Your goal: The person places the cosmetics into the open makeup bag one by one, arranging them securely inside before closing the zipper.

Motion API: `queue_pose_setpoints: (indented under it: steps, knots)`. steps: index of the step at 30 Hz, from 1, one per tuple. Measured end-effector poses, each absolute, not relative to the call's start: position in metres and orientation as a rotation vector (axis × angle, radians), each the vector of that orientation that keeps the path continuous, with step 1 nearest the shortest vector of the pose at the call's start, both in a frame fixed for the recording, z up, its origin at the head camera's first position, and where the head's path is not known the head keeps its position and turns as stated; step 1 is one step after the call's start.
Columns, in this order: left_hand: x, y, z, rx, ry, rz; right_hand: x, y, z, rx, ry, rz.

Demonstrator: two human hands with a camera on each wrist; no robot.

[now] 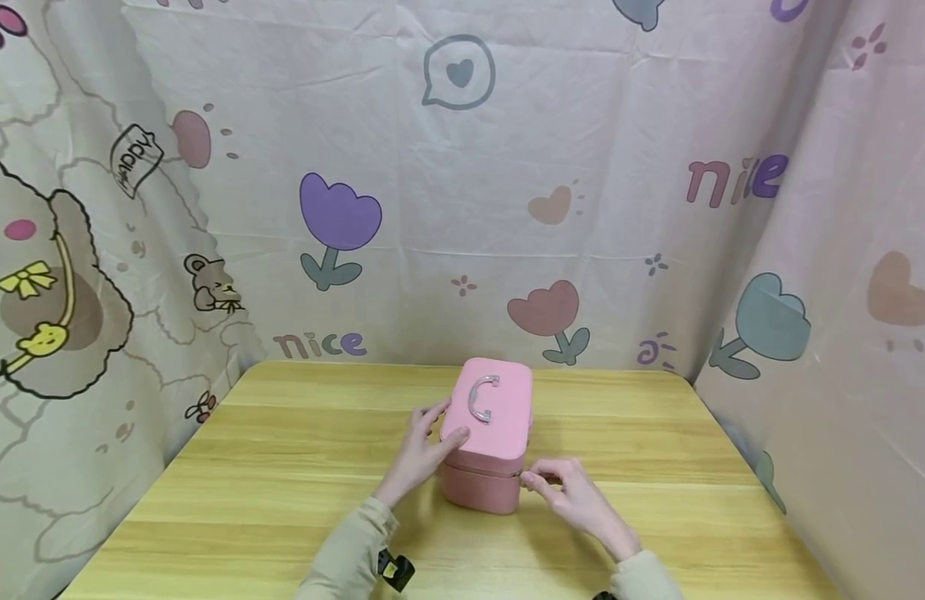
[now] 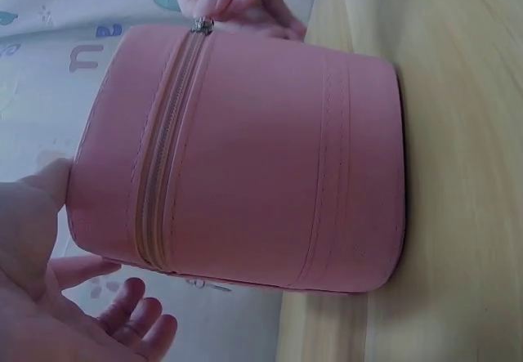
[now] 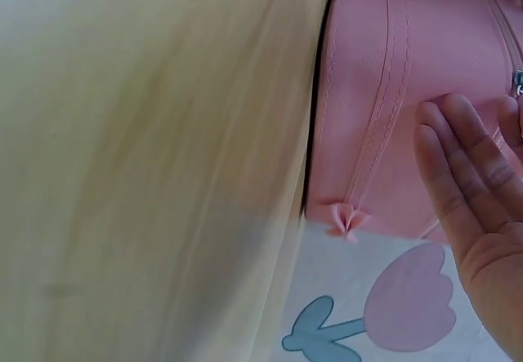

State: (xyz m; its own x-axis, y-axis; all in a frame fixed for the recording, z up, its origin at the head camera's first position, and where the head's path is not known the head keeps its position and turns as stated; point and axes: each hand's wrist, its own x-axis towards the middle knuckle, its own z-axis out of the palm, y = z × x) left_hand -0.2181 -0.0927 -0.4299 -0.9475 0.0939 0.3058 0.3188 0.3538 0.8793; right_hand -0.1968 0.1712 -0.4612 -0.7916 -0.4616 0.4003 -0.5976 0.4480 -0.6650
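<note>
A pink zippered cosmetic case [image 1: 496,442] stands upright on the table, its lid down and a silver handle [image 1: 473,401] on top. My left hand [image 1: 417,450] steadies the lid's near left corner, thumb on the top and index finger against the side. In the left wrist view, the other fingers of that hand curl loosely off the case. At the near right corner, my right hand [image 1: 578,498] pinches the zipper pull [image 2: 203,25] between thumb and index finger. The zipper [image 2: 167,133] track looks closed along the near end. A small pink bow [image 3: 347,220] shows low on the case's side.
The case rests on a light wood-grain table [image 1: 282,467]. Behind and at both sides hang printed curtains [image 1: 447,167] that meet the table's edges. A black strap device [image 1: 395,571] sits at my left wrist.
</note>
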Motion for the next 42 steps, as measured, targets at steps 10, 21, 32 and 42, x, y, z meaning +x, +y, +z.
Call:
queue_pose_setpoints:
  steps: [10, 21, 32, 42]
  knots:
    - [-0.221, -0.098, -0.429, -0.234, -2.290, -1.632, -0.194, 0.151, -0.460, 0.992, -2.468, 1.256]
    - [-0.217, -0.090, -0.434, -0.104, -2.344, -1.346, -0.193, 0.126, -0.464, 1.056, -2.374, 1.151]
    - [-0.216, -0.091, -0.432, -0.062, -2.414, -1.436, -0.189, 0.104, -0.461, 1.009, -2.349, 1.077]
    - [-0.219, -0.097, -0.426, -0.087, -2.376, -1.574, -0.187, 0.093, -0.455, 0.980, -2.369, 0.911]
